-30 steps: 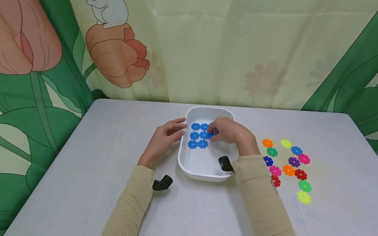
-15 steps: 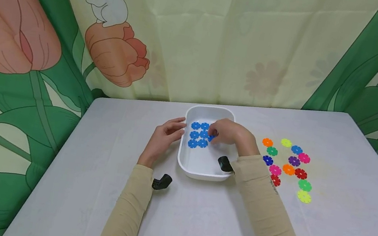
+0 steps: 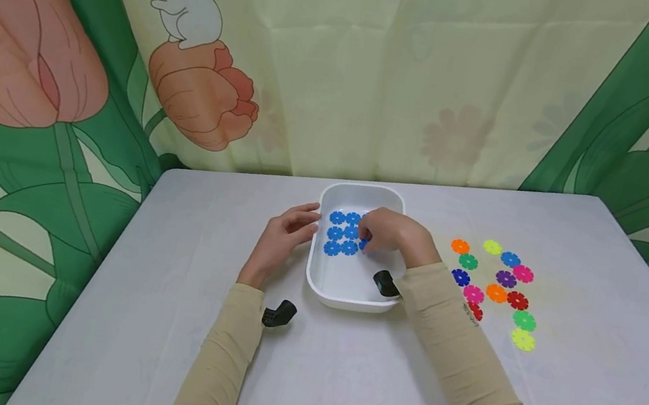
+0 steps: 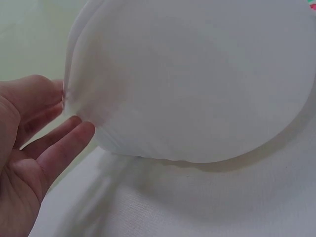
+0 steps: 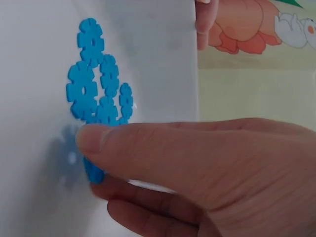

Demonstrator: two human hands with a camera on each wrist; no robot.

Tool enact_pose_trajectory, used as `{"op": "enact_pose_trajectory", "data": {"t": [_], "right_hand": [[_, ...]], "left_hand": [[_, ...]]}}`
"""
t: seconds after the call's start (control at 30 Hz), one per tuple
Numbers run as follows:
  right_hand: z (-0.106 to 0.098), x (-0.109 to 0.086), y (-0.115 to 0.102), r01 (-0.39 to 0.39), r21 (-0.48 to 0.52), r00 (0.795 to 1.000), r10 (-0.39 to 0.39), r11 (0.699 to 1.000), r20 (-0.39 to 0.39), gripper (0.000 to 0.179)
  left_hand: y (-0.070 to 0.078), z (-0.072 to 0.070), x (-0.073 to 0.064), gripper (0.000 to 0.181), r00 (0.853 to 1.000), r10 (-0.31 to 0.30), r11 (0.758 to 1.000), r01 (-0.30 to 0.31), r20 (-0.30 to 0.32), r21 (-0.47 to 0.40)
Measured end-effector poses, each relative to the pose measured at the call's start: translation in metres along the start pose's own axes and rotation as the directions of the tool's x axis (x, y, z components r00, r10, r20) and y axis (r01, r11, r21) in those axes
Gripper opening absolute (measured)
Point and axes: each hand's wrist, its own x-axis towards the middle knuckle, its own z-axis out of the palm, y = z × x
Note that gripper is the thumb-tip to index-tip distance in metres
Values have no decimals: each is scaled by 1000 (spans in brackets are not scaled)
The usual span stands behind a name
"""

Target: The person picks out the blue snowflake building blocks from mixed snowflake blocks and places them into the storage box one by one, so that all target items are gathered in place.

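A white tray (image 3: 342, 290) holds several blue snowflake discs (image 3: 335, 233) laid side by side in short rows. My right hand (image 3: 397, 234) reaches into it and pinches a blue snowflake disc (image 5: 94, 170) between thumb and fingers. In the right wrist view that disc stands on edge just beside the others, mostly hidden behind the thumb, its shadow on the tray floor. My left hand (image 3: 287, 235) is at the tray's left side, fingertips touching the outer wall near the rim, fingers loosely extended. The left wrist view shows these fingers (image 4: 69, 145) against the wall.
Loose snowflake discs in several colours, among them an orange disc (image 3: 496, 293), a purple disc (image 3: 506, 279) and a yellow disc (image 3: 523, 339), lie right of the tray on the white-covered table (image 3: 122, 312). A printed curtain (image 3: 344, 78) hangs behind the table.
My right hand has shifted slightly with the pinched disc, which is now more hidden in the head view. My left hand and the tray have stayed in place.
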Motion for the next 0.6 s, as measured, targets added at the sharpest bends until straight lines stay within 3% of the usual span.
{"op": "enact_pose_trajectory", "data": {"t": [0.33, 0.6], "right_hand": [[2, 5, 1, -35, 33, 999, 35, 999, 11, 24], [3, 7, 0, -55, -13, 998, 55, 998, 29, 21]], "left_hand": [[1, 1, 0, 28, 1000, 1, 1000, -1, -9, 19], [0, 0, 1, 29, 1000, -2, 1000, 2, -5, 18]]}}
